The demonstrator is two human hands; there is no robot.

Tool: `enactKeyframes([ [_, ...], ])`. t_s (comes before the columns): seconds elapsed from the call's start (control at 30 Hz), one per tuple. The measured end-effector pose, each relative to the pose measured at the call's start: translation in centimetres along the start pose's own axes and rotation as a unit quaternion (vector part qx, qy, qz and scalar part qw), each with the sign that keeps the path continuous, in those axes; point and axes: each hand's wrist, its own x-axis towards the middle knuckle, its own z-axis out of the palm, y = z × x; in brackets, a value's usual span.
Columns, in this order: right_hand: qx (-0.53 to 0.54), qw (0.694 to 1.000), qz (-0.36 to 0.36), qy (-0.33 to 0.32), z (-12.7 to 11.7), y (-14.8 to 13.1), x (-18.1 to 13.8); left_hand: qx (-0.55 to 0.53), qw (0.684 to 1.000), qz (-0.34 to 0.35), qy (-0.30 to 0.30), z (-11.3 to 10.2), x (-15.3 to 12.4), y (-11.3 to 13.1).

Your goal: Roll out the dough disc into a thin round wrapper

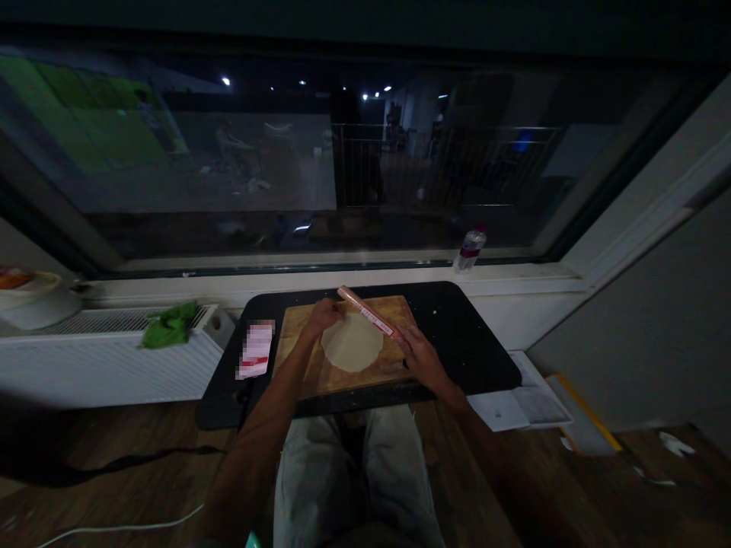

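Observation:
A flat round sheet of dough (pixel 352 344) lies on a wooden board (pixel 297 371). At its upper left edge, the fingers of my left hand (pixel 325 313) are closed on the dough's rim. My right hand (pixel 419 356) grips the near right end of a rolling pin (pixel 355 300). The pin has a red and white label and slants up and left across the upper right edge of the dough. Its far end sticks out past the board's back edge. I cannot tell whether the pin presses on the dough.
The board rests on a black table (pixel 474 342) against the windowsill. A phone (pixel 256 348) lies left of the board. A water bottle (pixel 471 250) stands on the sill. A green cloth (pixel 170 325) and a white bowl (pixel 37 301) are on the radiator (pixel 142 373).

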Motion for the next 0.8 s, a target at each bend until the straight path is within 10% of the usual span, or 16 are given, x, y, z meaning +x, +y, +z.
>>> enactKeyframes([
  [0.57, 0.039, 0.977, -0.165, -0.126, 2.6, 0.5, 9.0, 0.1, 0.96, -0.079, 0.247, -4.5, -8.6, -5.5],
  [0.8, 0.07, 0.964, -0.162, -0.198, 2.5, -0.2, 12.0, 0.167, 0.975, 0.052, 0.139, -3.8, -5.2, -5.0],
])
